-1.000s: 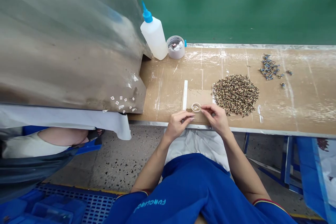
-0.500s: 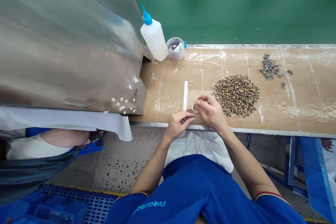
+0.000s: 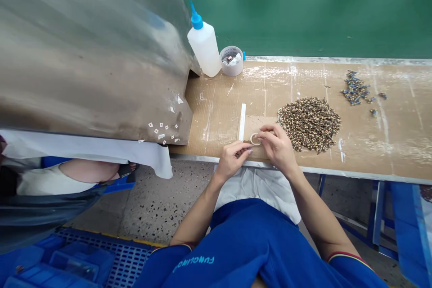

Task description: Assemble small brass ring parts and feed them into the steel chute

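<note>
My left hand [image 3: 232, 158] rests at the front edge of the cardboard-covered bench [image 3: 371, 135], its fingers pinched together on something too small to name. My right hand [image 3: 277, 146] lies just to its right, fingers curled over a small clear round dish [image 3: 254, 138] that sits on a brown cardboard patch. Whether the right fingers hold a part is hidden. A heap of small brown and yellow parts [image 3: 310, 122] lies right of my right hand.
A white squeeze bottle with a blue nozzle [image 3: 204, 45] and a tape roll holding scraps [image 3: 231, 60] stand at the back. A white strip [image 3: 242, 115] lies by the dish. Blue parts [image 3: 356, 87] sit far right. A metal housing [image 3: 84, 54] fills the left. Another person's arm [image 3: 87, 171] shows lower left.
My right hand moved from beside the dish to over it, covering most of it. My left hand stayed at the bench edge. The camera shifted slightly.
</note>
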The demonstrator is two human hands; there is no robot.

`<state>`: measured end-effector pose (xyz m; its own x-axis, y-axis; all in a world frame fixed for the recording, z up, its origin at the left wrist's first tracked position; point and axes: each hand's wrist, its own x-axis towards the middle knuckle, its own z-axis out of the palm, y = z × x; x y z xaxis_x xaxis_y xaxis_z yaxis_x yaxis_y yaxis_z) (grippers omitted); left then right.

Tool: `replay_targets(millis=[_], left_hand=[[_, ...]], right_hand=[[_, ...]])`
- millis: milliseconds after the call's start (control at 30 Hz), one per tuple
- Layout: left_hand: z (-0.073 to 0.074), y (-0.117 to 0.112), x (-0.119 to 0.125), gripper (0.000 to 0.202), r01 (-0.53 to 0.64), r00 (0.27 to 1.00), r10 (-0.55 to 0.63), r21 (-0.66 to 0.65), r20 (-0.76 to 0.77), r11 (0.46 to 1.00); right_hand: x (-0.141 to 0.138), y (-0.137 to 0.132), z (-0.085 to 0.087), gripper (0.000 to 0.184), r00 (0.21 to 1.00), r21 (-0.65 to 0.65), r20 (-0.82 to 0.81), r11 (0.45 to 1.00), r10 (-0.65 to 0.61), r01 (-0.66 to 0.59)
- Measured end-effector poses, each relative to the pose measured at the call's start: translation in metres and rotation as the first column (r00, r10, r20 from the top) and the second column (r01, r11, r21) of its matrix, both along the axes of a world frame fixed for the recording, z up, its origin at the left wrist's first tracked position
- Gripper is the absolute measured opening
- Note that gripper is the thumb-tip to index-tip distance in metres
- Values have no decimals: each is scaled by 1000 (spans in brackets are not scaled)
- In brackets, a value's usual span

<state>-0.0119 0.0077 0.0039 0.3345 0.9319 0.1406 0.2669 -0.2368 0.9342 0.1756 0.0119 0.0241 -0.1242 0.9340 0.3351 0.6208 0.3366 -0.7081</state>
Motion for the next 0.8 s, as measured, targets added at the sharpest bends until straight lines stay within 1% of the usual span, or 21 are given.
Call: replay_targets(millis=[100,133,200,267,333,467,533,633,700,800], left_hand=[[1,0,0,15,2,1000,-2,0,6,1000],[2,0,0,15,2,1000,-2,2,8,1000],[2,0,1,14,3,1000,-3,13,12,1000],[2,0,1,14,5,1000,-5,29,11,1000],[2,0,1,14,8,1000,-8,38,3,999],[3,1,-1,17,37,999,-35,48,-28,998],[3,1,-3,18,81,996,-78,73,-48,994],[3,2,-5,20,152,987,-145,110,-66,982],[2,3,-5,21,165,985,-156,118,-77,979],[0,3,-5,21,165,983,-152,127,-106,978]], right_hand=[[2,-3,3,21,995,29,53,996,-84,82],[3,-5,4,20,994,26,69,996,-83,81],[3,-8,6,20,997,7,73,999,-34,34],[1,-9,5,20,999,-13,39,1000,23,-22],[-1,-7,4,20,999,-24,-10,999,33,-33],[-3,-5,3,15,986,-38,-148,997,-75,70],[-2,-9,3,13,947,-74,-287,989,-146,130],[-2,-20,-1,17,830,-182,-495,965,-256,190],[-3,-28,-6,23,768,-238,-560,949,-310,209],[-7,-36,-14,28,738,-268,-584,938,-339,219]])
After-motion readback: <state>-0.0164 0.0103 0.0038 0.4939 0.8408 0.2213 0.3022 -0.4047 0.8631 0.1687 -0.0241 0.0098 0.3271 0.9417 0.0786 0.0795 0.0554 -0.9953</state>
